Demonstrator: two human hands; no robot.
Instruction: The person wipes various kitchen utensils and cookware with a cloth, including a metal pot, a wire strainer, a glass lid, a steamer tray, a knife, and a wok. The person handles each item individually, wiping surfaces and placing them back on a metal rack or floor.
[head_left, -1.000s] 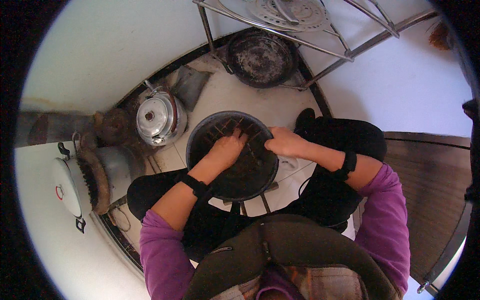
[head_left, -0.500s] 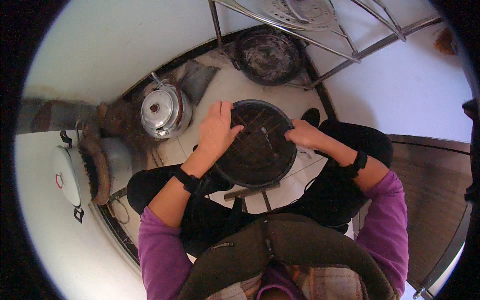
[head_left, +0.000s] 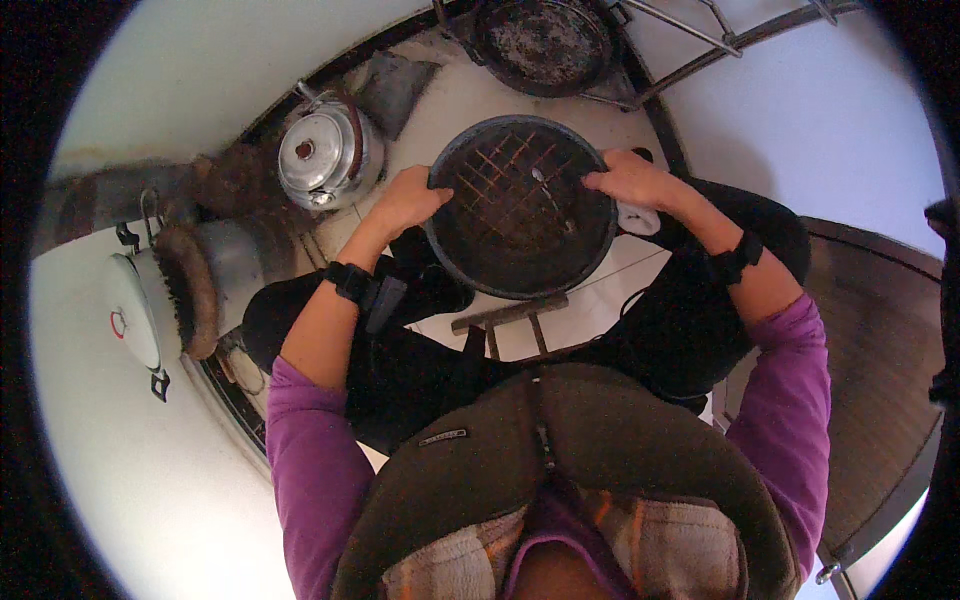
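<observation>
While the left hand point(head_left: 408, 200) and right hand point(head_left: 635, 183) hold the round, blackened pan point(head_left: 520, 262) in their grip, its interior, crisscrossed rust-brown, faces up above the floor point(head_left: 592, 308); the jacket tag point(head_left: 443, 437) is unreadable.

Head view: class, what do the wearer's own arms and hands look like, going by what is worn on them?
The left sleeve and right sleeve are plain purple, ending near the elbows. A dark left band, with a dark grey block beside it, and a dark right band circle the forearms. Neither hand wears a glove.
</observation>
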